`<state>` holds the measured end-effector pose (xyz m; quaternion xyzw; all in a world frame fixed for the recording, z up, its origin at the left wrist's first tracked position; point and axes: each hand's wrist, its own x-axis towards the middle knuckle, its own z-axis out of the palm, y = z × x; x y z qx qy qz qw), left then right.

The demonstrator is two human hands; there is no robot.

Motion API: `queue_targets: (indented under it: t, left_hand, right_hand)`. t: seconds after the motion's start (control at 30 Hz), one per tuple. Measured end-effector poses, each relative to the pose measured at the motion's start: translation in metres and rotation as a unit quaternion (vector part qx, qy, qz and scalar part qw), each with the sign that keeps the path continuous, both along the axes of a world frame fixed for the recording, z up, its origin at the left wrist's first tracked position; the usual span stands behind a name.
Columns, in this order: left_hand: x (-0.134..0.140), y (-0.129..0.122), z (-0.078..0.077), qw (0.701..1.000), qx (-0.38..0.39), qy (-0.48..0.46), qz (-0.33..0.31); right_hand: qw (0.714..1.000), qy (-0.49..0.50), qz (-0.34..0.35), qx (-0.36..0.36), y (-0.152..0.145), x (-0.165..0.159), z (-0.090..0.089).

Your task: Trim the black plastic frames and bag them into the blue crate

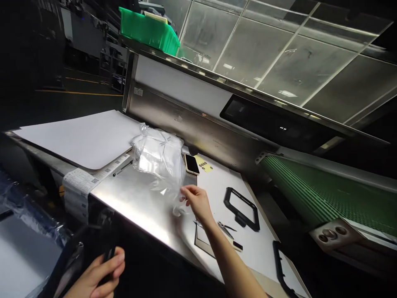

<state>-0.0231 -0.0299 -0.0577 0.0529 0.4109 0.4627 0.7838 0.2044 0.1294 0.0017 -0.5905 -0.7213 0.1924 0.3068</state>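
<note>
My right hand (198, 203) pinches the near edge of a clear plastic bag (167, 186) between thumb and fingers. That bag lies against a pile of clear plastic bags (158, 149) on the metal worktop (124, 194). Low at the left, my left hand (104, 275) is closed around a black part (89, 242), whose shape is lost in the dark. A black frame (228, 200) with a tab lies on the white sheet to the right of my right hand. Below it, another black frame-like piece (281, 269) sits at the sheet's edge.
Behind the right hand are a phone (191, 164) and a yellow note (206, 165). Small snips (225, 229) lie near my right forearm. White sheets (83, 138) cover the table's left end. A green roller conveyor (319, 194) runs at right; a green bin (149, 33) stands above.
</note>
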Motion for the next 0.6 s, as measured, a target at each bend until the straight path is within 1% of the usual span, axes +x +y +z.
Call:
queue_targets:
  t: [0.07,0.13,0.2,0.33,0.4,0.47,0.53,0.6]
  left_hand:
    - [0.013,0.010,0.015,1.000,0.021,-0.003,-0.001]
    - [0.021,0.020,0.025,0.999,0.048,0.000,0.004]
    - [0.025,0.029,0.034,0.997,0.075,0.008,0.009]
    - [0.032,0.046,0.048,0.994,0.106,0.016,0.009]
    - [0.035,0.054,0.053,0.994,0.113,0.015,0.004]
    - [0.039,0.060,0.055,0.994,0.112,0.019,0.002]
    - [0.040,0.065,0.053,0.994,0.107,0.027,0.002]
    - [0.039,0.068,0.050,0.994,0.105,0.031,0.001]
  right_hand:
    - [1.000,-0.015,0.022,0.007,-0.019,-0.005,-0.011]
    - [0.999,-0.035,0.029,0.029,-0.028,-0.008,-0.016]
    - [0.997,-0.044,0.019,0.056,-0.030,-0.007,-0.013]
    - [0.995,-0.034,-0.012,0.091,-0.026,-0.004,-0.001]
    - [0.996,-0.039,0.002,0.083,-0.028,-0.006,0.003]
    - [0.996,-0.059,0.040,0.059,-0.032,-0.011,0.002]
    - [0.993,-0.083,0.081,0.024,-0.035,-0.016,-0.002]
    - [0.990,-0.098,0.103,-0.013,-0.034,-0.017,-0.007]
